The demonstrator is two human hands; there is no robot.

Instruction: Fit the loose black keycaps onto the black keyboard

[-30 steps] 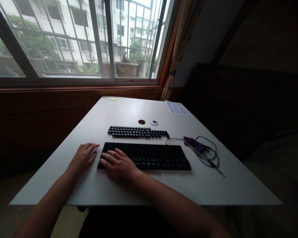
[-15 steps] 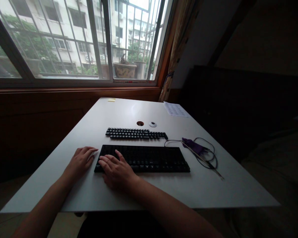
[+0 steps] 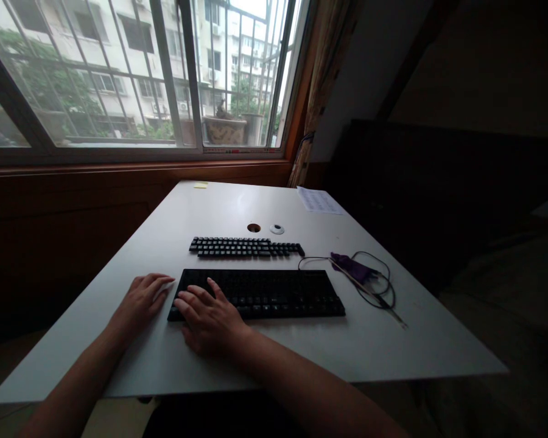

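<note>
My right hand [image 3: 212, 319] lies over the left end of a black keyboard [image 3: 283, 293], palm down, its fingers apart. One finger points up and away from the others, and the fingertips nearest the left edge touch or hover just above the keys. On the white table, just left of the keyboard, my left hand [image 3: 141, 298] rests with its fingers loosely bent and apart, holding nothing. Behind the keyboard, several rows of black keycaps [image 3: 232, 247] are laid close together. The keyboard's upper part is too dark to make out its keys.
A purple cloth pouch [image 3: 354, 267], a looped black cable [image 3: 394, 283] and a thin stick [image 3: 383, 302] lie on the right. Farther back are a round hole [image 3: 254, 228], its white ring cover [image 3: 277, 229], printed paper [image 3: 319, 201] and yellow notes [image 3: 201, 185] on the white table [image 3: 141, 243].
The whole view has shifted slightly, so everything sits a little farther left. My right hand has slid slightly toward the keyboard's near edge. My left hand stays beside the keyboard.
</note>
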